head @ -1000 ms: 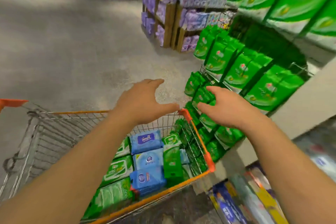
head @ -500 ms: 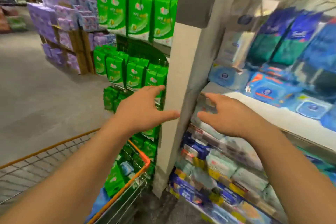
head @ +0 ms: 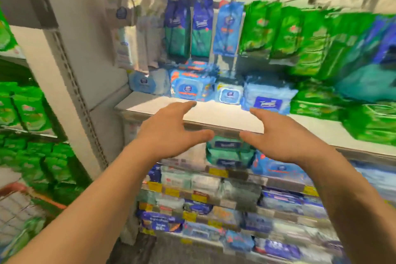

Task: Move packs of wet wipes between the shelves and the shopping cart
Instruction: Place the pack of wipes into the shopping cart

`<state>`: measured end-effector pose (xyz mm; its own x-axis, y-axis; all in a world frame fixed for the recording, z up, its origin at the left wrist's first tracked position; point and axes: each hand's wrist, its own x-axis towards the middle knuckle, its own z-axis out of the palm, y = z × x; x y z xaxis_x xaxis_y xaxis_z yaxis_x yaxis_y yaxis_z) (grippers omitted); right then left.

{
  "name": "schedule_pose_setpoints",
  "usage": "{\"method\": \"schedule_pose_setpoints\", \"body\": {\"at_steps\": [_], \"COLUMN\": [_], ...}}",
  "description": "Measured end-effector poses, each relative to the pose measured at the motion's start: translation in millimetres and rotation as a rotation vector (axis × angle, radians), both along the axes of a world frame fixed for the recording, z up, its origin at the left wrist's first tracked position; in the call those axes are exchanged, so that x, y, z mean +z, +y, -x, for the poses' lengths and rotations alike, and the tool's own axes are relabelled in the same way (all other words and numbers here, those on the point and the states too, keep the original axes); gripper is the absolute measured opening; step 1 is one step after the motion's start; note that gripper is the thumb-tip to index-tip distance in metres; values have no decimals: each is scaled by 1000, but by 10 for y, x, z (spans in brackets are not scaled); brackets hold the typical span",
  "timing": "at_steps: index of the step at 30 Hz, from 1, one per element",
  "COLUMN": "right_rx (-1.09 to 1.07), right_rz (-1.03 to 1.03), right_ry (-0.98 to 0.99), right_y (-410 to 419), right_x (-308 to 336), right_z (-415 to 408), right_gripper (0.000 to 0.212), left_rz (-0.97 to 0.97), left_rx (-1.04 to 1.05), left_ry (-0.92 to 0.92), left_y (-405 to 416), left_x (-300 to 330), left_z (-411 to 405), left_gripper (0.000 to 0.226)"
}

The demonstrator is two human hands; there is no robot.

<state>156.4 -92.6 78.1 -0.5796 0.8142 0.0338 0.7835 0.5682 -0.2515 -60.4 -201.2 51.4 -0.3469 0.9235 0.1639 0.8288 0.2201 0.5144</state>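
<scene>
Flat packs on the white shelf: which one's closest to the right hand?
The pale blue pack with the dark blue label, just beyond the right hand fingertips. The other flat blue packs lie further left.

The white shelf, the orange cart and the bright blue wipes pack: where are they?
white shelf point(head: 218, 113), head view, bare top between the hands.
orange cart point(head: 15, 187), head view, orange rim at lower left.
bright blue wipes pack point(head: 189, 88), head view, its front label.

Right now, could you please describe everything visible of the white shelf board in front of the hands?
The white shelf board is a flat, smooth, pale panel, level and brightly lit, its front strip bare. Blue wet wipe packs lie along its back and green packs on its right. The left hand and right hand hover open over its front edge, holding nothing.
</scene>
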Motion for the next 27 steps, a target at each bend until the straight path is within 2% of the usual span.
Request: {"method": "schedule_pose_setpoints", "body": {"at_steps": [3, 7, 11, 19, 23, 27], "right_rx": [-100, -211, -314, -520, -573, -616], "right_rz": [19, 27, 31, 14, -28, -135], "right_ry": [31, 65, 101, 138, 118, 185], "right_y": [180, 362, 525, 922, 1225, 1638], "right_x": [2, 5, 24, 24, 75, 174], "right_z": [-552, -1181, -1623, -1973, -2054, -2087], "right_gripper": [75, 76, 75, 73, 74, 70], "left_rz": [2, -24, -21, -45, -50, -85], "left_rx": [-90, -169, -270, -403, -472, -549], "left_ry": [22, -14, -33, -104, -136, -135], "left_y": [340, 736, 1100, 1915, 2409, 2938], "left_x": [51, 111, 153, 97, 86, 163], "left_z": [-447, -941, -1295, -1656, -1768, -1828], "left_gripper": [101, 107, 100, 110, 105, 102]}}
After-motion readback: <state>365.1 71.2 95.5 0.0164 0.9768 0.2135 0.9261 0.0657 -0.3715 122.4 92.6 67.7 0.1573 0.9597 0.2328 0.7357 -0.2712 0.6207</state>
